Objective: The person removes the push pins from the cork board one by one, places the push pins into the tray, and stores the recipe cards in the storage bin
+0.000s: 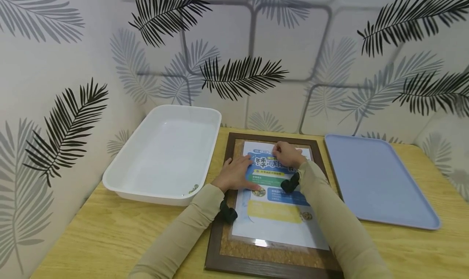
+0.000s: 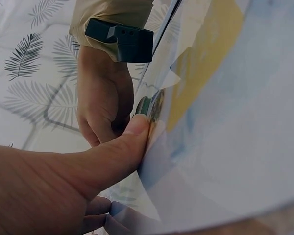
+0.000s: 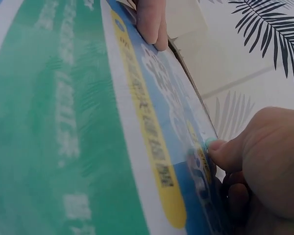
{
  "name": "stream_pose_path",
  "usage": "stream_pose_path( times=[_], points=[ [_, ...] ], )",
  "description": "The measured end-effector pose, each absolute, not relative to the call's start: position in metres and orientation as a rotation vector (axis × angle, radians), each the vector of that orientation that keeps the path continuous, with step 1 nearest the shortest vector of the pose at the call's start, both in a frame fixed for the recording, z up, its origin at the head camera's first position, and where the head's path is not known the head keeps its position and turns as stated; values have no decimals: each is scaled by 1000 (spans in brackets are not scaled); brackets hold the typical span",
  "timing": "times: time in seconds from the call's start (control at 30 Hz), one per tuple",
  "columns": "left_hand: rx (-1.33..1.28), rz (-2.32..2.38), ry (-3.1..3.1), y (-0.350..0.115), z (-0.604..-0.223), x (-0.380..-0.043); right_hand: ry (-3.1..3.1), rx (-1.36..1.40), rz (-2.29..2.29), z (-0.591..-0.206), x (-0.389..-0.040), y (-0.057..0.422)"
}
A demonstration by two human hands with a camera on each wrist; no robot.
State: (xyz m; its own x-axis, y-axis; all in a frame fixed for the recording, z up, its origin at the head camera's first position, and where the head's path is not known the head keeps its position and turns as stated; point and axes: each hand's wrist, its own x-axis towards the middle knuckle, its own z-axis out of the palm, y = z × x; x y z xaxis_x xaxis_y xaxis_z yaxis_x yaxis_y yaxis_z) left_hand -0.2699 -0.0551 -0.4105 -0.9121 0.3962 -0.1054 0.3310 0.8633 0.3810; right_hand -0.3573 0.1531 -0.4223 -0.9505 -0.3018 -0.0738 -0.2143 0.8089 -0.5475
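You spread your left hand [image 1: 237, 174] on the colourful paper poster [image 1: 272, 214]; your right hand [image 1: 288, 154] pinched a small teal piece [image 3: 208, 142] near its top edge.

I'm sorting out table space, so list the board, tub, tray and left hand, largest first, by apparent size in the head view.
1. Board
2. Tub and tray: too alike to rank
3. Left hand

Chinese headline [image 1: 272, 162], “减” legible, on the poster [image 1: 271, 229]
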Motion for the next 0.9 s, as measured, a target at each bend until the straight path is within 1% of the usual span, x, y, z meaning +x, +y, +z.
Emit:
stream_pose_path(
  times=[0.3,0.57,0.8,0.9],
  points=[
    [573,529,2842,-54,-409,-269,2846,-410,-887,-424,-353,153],
    [578,491,2853,-53,-408,-270,2867,-485,-946,-429,-352,156],
    [566,487,2852,-52,-406,-269,2838,-611,-1025,-431,-349,156],
    [558,495,2840,-52,-406,-268,2818,-616,-1034,-432,-346,155]
  ],
)
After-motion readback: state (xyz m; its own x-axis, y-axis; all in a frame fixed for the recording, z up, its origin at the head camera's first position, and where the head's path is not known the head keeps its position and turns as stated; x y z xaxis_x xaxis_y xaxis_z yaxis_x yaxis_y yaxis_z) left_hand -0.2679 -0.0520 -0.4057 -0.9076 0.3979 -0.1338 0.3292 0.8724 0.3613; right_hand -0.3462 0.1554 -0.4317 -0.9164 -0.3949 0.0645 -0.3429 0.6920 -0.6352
